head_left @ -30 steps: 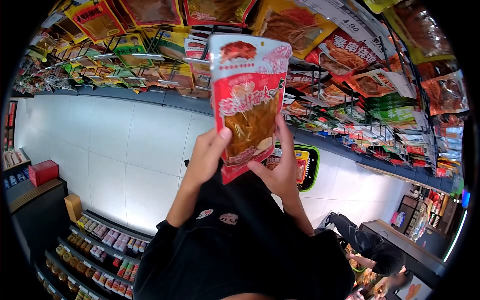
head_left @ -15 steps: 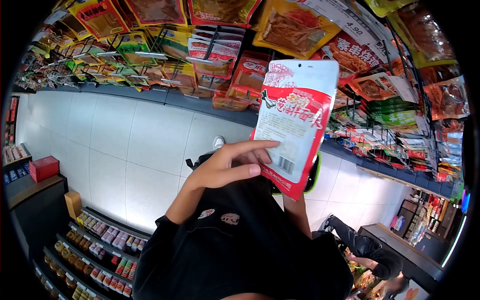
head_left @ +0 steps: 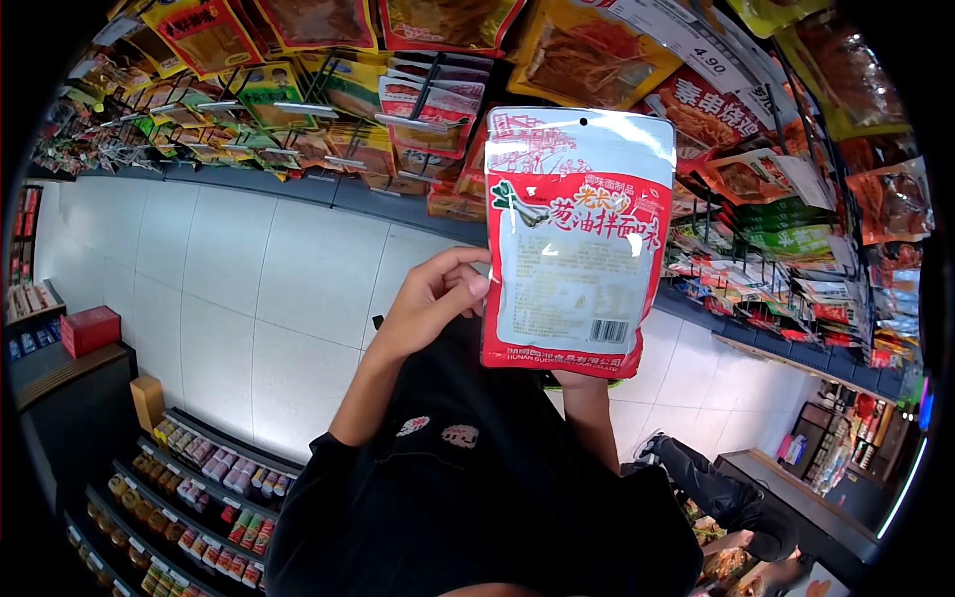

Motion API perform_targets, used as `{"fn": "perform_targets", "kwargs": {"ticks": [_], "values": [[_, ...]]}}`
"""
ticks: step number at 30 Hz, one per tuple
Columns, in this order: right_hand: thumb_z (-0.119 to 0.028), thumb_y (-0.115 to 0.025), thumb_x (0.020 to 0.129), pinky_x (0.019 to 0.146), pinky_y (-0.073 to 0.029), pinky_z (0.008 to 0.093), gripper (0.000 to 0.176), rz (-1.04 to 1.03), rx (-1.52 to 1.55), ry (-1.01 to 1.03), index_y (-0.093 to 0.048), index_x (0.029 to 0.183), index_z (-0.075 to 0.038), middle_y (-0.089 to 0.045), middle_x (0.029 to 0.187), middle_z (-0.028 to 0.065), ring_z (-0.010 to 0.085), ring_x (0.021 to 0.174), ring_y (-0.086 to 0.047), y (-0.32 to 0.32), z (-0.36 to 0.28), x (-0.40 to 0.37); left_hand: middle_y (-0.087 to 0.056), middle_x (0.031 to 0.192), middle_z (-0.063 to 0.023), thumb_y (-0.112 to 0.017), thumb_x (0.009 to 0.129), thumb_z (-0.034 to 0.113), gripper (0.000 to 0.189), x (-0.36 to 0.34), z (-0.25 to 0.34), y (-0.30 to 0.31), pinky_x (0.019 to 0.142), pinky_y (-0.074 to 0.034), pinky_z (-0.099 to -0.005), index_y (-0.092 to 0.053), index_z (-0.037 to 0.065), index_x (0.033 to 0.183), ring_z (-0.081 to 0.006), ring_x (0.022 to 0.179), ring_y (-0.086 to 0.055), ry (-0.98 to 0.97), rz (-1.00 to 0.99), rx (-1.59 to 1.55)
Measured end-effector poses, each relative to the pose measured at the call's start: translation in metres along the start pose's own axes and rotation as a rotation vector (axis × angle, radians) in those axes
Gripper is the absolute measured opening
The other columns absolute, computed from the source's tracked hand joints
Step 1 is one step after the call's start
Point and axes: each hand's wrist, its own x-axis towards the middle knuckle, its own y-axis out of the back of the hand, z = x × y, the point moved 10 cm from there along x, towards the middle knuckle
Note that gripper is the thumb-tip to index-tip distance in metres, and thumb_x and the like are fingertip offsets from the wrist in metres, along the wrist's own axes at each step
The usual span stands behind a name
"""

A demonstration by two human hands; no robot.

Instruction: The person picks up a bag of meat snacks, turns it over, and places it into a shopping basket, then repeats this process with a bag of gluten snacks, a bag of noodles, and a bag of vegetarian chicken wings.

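A red, white and silver snack packet faces me upright, showing printed text, a barcode and a hang hole at its top. My left hand is closed at the packet's left edge, thumb and curled fingers against it. Behind the packet's lower part is my right hand; only a little of it and the wrist show, and its fingers are hidden. A sliver of a green-rimmed black basket peeks out below the packet.
Hanging snack packets fill the rack ahead, with a price tag at upper right. Shelves of jars and cans stand at lower left, near a red box. Another person is at lower right.
The packet has turned to face me squarely and shifted left. My left hand's fingers have moved from its front to its left edge. The basket is now mostly covered.
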Motion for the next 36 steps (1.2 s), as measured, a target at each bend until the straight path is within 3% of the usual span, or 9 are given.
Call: {"fn": "perform_targets", "kwargs": {"ticks": [3,12,26,32,36], "values": [[-0.047,-0.039,0.090,0.102,-0.028,0.0512,0.057,-0.014,-0.012,-0.031,-0.035,0.135,-0.011,-0.036,0.139,0.0073,0.0298,0.124,-0.036,-0.001,0.005,-0.001,-0.057,0.078,0.0007,-0.057,0.087,0.015,0.029,0.000,-0.002,0.000,0.062,-0.043,-0.0206,-0.054,0.001,0.112,-0.0050,0.070,-0.052,-0.047,0.054,-0.020],[-0.043,-0.036,0.092,0.102,-0.028,0.0508,0.053,-0.048,-0.077,-0.039,-0.033,0.136,-0.012,-0.034,0.140,0.0075,0.0278,0.126,-0.034,0.012,0.006,-0.005,-0.058,0.069,0.0003,-0.061,0.085,0.012,0.015,-0.007,0.016,0.012,0.055,-0.039,-0.0193,-0.063,-0.003,0.086,-0.0041,0.060,-0.048,-0.099,0.156,0.105],[-0.041,-0.037,0.092,0.099,-0.032,0.0503,0.053,-0.114,-0.018,-0.050,-0.033,0.136,-0.012,-0.037,0.138,0.0079,0.0284,0.124,-0.038,-0.004,0.008,-0.002,-0.056,0.072,-0.0023,-0.061,0.082,0.003,0.010,-0.022,0.036,0.019,0.054,-0.037,-0.0204,-0.062,-0.006,0.082,-0.0059,0.062,-0.047,-0.157,0.178,0.107],[-0.048,-0.036,0.091,0.100,-0.032,0.0486,0.059,-0.008,-0.074,-0.004,-0.030,0.138,-0.012,-0.035,0.139,0.0093,0.0288,0.124,-0.038,0.011,0.005,-0.002,-0.057,0.073,-0.0036,-0.060,0.082,0.003,0.010,-0.024,0.042,0.021,0.055,-0.037,-0.0203,-0.062,-0.007,0.082,-0.0063,0.062,-0.048,-0.217,0.197,0.096],[-0.053,-0.036,0.089,0.100,-0.032,0.0483,0.067,-0.043,-0.158,0.033,-0.029,0.137,-0.007,-0.037,0.138,0.0133,0.0310,0.123,-0.038,-0.032,-0.001,0.004,-0.059,0.075,-0.0049,-0.060,0.083,0.004,0.010,-0.029,0.053,0.032,0.056,-0.038,-0.0206,-0.062,-0.006,0.082,-0.0064,0.064,-0.049,-0.267,0.235,-0.001]]}}
